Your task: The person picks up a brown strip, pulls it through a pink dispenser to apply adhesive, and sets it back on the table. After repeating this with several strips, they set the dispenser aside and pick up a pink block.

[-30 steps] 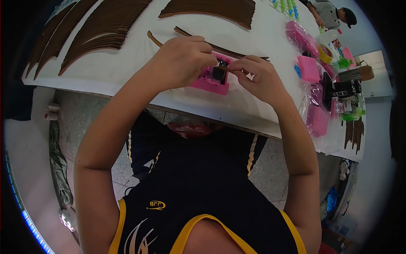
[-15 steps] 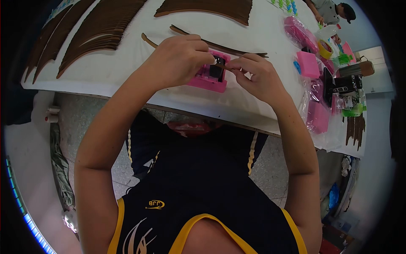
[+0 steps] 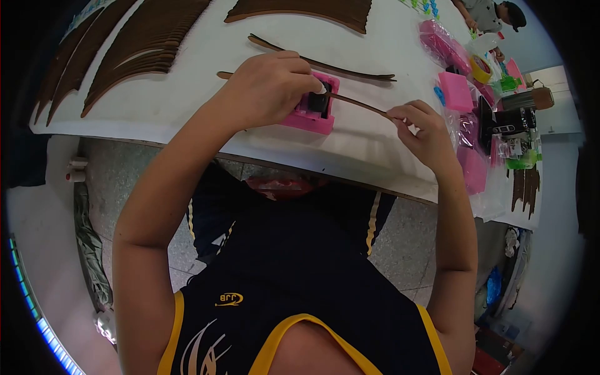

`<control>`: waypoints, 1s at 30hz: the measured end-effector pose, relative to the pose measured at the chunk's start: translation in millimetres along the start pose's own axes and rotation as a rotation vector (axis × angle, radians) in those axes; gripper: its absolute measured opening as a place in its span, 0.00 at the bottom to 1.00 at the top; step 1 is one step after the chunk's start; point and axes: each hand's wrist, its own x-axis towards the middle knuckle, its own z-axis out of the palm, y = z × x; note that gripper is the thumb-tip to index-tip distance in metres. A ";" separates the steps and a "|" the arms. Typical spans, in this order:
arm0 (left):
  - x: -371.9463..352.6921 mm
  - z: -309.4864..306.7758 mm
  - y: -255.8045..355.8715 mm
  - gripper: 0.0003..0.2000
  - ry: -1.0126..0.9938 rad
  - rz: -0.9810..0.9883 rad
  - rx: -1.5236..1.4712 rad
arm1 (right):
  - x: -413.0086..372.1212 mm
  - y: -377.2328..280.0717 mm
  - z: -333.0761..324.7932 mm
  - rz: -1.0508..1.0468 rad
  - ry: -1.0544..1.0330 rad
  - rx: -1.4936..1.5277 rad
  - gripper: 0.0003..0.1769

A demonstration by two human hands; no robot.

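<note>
A long thin brown strip (image 3: 359, 104) runs from under my left hand out to the right. My right hand (image 3: 425, 130) is closed in a pinch on its right end, above the white table. My left hand (image 3: 272, 86) is closed too, its fingertips pressing a small white piece (image 3: 321, 88) against the strip. Just under those fingertips sits a pink holder (image 3: 312, 124) with a black part (image 3: 317, 105) in it. The strip's left end (image 3: 224, 75) pokes out on the far side of my left hand. Another curved brown strip (image 3: 325, 64) lies just beyond.
Fanned stacks of brown strips (image 3: 140, 53) lie at the left, with another stack (image 3: 300, 12) at the back. Pink packages (image 3: 455, 91), yellow tape (image 3: 480, 70) and a black cylinder (image 3: 515, 120) crowd the right side. A co-worker (image 3: 487, 15) is at the far right.
My right hand has moved right, away from the pink holder, drawing out a longer stretch of strip. The strip's left end has slid closer to my left hand, which stays nearly in place.
</note>
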 end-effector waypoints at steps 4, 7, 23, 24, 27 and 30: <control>1.1 -1.2 0.2 0.13 -0.004 -0.004 0.017 | -34.5 20.5 -25.5 0.090 0.009 -0.063 0.15; 2.6 -3.5 -0.5 0.13 -0.032 -0.004 0.011 | -54.5 32.4 -37.7 0.150 0.067 -0.072 0.15; 10.9 -11.2 -0.7 0.13 -0.094 0.018 0.050 | -61.3 32.7 -45.7 0.134 0.085 -0.196 0.14; 11.7 -10.1 -0.2 0.13 -0.101 0.013 0.050 | -61.6 33.5 -47.4 0.126 0.085 -0.207 0.14; 15.7 -9.6 0.5 0.12 -0.067 0.052 0.009 | -61.2 31.5 -55.8 0.124 0.095 -0.226 0.14; 21.5 -5.8 5.8 0.08 -0.055 0.033 0.029 | -56.5 26.6 -71.8 0.082 0.142 -0.292 0.14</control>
